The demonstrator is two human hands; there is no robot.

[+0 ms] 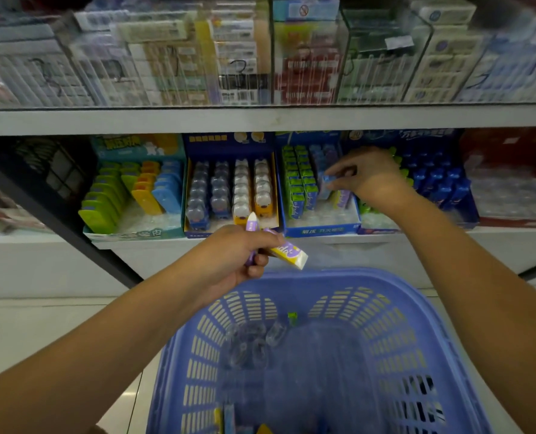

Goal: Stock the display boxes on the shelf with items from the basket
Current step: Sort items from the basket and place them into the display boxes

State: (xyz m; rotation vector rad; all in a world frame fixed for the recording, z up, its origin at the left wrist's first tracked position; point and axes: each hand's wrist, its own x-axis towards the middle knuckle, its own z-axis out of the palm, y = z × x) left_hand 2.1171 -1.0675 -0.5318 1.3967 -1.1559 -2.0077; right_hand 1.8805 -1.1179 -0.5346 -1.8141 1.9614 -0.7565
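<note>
My right hand [368, 178] reaches into the blue display box [321, 230] on the lower shelf and pinches a small blue eraser pack [326, 179] above the box's blue and purple rows. Green packs [298, 183] fill its left rows. In front of the shelf edge, my left hand [232, 255] grips two purple and white eraser packs [287, 250], one pointing up and one pointing right. Below them stands the blue plastic basket [417, 324], holding several clear-wrapped items [254, 339], a small green piece [292, 317] and a few packs at its near edge.
Left of the blue box stand a yellow-walled box of bear-shaped items [232, 189] and a teal box of green, orange and blue items [135, 189]. A box of dark blue packs [438, 183] is to the right. The upper shelf [260, 119] carries clear cases of packaged goods.
</note>
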